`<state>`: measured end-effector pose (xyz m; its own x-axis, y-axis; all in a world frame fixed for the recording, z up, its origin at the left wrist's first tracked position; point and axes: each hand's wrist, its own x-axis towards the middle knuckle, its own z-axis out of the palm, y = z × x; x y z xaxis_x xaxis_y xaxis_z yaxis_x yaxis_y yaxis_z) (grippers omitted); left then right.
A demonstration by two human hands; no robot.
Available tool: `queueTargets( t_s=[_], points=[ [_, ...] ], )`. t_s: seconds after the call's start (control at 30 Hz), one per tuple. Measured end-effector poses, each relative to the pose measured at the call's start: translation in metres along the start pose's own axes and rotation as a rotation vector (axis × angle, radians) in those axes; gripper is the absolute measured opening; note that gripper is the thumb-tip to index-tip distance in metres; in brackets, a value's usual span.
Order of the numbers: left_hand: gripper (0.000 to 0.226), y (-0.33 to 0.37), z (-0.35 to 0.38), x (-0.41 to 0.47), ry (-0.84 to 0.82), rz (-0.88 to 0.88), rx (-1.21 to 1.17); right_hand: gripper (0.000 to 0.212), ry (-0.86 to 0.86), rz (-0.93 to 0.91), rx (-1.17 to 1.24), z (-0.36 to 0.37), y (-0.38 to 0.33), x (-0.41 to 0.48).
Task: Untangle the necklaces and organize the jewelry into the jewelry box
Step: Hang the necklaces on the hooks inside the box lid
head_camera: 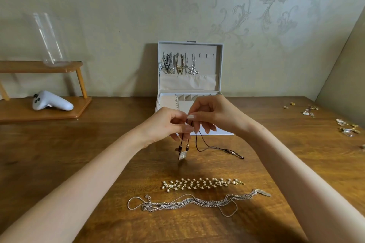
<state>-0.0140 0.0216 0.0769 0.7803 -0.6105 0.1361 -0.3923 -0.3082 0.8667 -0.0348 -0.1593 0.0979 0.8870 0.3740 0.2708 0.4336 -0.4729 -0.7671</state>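
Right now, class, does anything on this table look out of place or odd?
The silver chains nearest the person lie bunched, strands crossing. Small jewelry pieces sit scattered at the table's right edge, far from the jewelry box. A white controller lies on the wooden shelf, unrelated to jewelry.

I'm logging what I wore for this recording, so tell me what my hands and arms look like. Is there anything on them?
The left forearm and right forearm are bare to the frame edge, with no sleeves showing. The left hand and right hand show no rings, and neither wrist has a watch or bracelet. The nails look pale and neatly trimmed, clearest on the right thumb.
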Motion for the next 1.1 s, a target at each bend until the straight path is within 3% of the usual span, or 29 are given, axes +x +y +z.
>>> queueTargets(
  t_s=[0.53,0.77,0.93,1.1],
  points=[
    [0.012,0.005,-0.003,-0.002,0.001,-0.074,-0.026,0.005,0.017,0.042,-0.097,-0.009,0.004,-0.001],
    [0.002,0.004,-0.004,-0.004,-0.152,-0.150,-0.035,0.004,0.020,-0.013,-0.006,-0.011,0.000,-0.002],
    [0.013,0.003,-0.001,-0.004,-0.147,-0.139,-0.006,0.004,0.022,-0.027,0.020,-0.010,-0.001,-0.003],
    [0.008,0.004,-0.004,-0.004,-0.138,-0.082,-0.082,0.004,0.039,-0.005,0.029,-0.012,-0.001,-0.005]
  ],
)
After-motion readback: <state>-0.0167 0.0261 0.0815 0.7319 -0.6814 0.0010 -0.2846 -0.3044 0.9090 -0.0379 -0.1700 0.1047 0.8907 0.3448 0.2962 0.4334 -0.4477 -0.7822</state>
